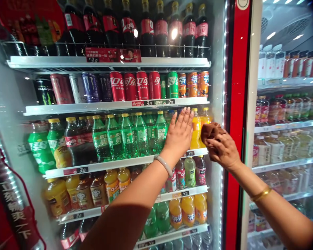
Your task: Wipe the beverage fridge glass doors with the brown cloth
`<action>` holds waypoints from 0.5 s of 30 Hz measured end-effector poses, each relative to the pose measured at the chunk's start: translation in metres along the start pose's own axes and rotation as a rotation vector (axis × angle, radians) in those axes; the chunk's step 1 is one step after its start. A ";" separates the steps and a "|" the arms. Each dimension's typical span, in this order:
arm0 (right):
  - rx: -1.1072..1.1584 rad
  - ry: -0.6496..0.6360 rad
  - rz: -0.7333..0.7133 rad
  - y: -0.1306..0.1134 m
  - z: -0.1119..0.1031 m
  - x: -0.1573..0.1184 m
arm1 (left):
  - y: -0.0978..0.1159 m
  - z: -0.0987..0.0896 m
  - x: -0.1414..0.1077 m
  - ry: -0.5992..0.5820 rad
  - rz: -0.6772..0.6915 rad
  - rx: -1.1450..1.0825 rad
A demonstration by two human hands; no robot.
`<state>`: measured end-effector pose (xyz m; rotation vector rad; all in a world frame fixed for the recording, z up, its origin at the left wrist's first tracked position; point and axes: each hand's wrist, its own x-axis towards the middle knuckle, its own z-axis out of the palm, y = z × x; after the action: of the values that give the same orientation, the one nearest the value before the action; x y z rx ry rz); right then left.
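My left hand (179, 135), with a pale bangle (163, 166) at its wrist, is raised flat with its fingers stretched upward. It appears to rest on the glass door (135, 33) of a drinks fridge, in front of green soda bottles (141, 135) and orange drink bottles (195, 128). To its right, my right hand (227, 150) is closed around a bunched brown cloth (209, 133), near the door's right side. Whether the cloth touches the glass I cannot tell. A gold bracelet (262, 193) circles the right wrist.
Behind the glass, shelves (114, 105) carry cola bottles (147, 27), cans (117, 85) and juice bottles (111, 182). A red door frame (238, 86) stands on the right, beside a second fridge with bottles (275, 59). A red cord (18, 173) hangs at the left.
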<state>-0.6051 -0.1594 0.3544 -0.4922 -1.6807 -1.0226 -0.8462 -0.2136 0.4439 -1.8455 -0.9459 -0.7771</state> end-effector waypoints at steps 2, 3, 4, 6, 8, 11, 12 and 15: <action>-0.053 0.117 0.190 0.017 0.001 0.020 | 0.002 0.001 -0.002 -0.010 -0.006 -0.009; -0.090 0.220 0.342 0.018 0.006 0.037 | 0.003 0.002 -0.002 -0.009 -0.012 -0.014; -0.118 0.332 0.477 0.012 0.014 0.056 | 0.005 0.003 -0.001 -0.004 -0.021 -0.020; -0.114 0.378 0.578 -0.014 0.032 0.085 | 0.006 0.003 -0.001 0.006 -0.029 -0.029; -0.049 0.269 0.500 -0.051 0.042 0.086 | 0.004 0.003 -0.004 0.004 -0.022 -0.030; 0.021 0.143 0.332 -0.085 0.037 0.039 | -0.006 -0.002 -0.017 -0.015 -0.021 -0.009; 0.045 0.074 0.255 -0.086 0.032 0.019 | -0.010 -0.004 -0.022 -0.023 -0.028 0.001; 0.018 0.116 0.284 -0.064 0.025 -0.005 | -0.021 -0.011 -0.036 -0.046 -0.050 0.027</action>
<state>-0.6648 -0.1736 0.3231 -0.6280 -1.4675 -0.8124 -0.8835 -0.2278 0.4280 -1.8295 -1.0305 -0.7510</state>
